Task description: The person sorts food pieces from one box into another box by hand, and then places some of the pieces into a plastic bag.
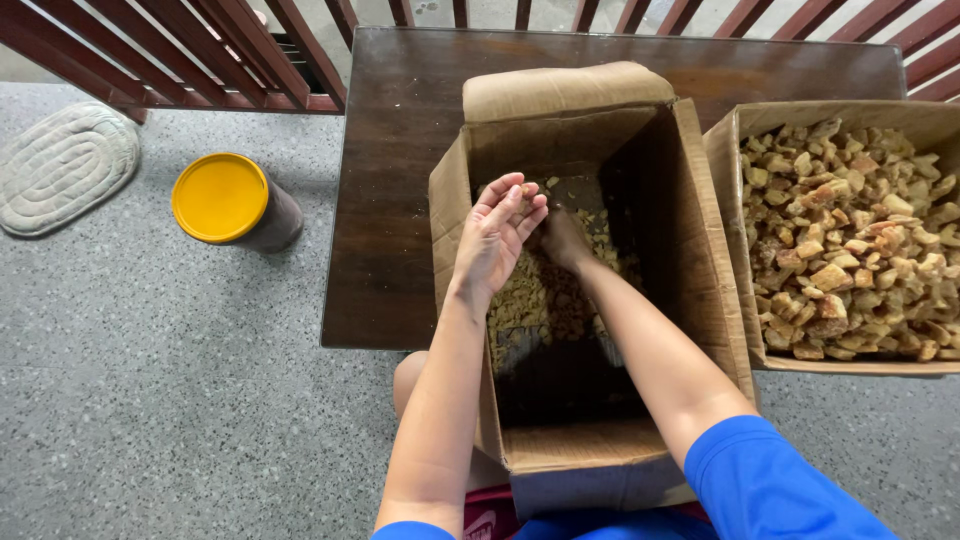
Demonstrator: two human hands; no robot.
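an open brown cardboard box [640, 200] sits on the dark desk [400, 200] with pale chunks [540, 300] in its bottom — a second box [730, 170] at right is heaped full. the left hand [495, 240] cups a few chunks, fingers half curled; the right hand [562, 238] reaches down into the pile, its grasp hidden.

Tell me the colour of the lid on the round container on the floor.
Bright yellow lid, seen in the head view.

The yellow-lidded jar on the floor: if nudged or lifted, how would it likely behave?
The jar probably stands steady, since it looks squat and sits upright on flat speckled floor. On its side it would likely roll, being round. The smooth yellow lid may be slippery; its weight cannot be judged.
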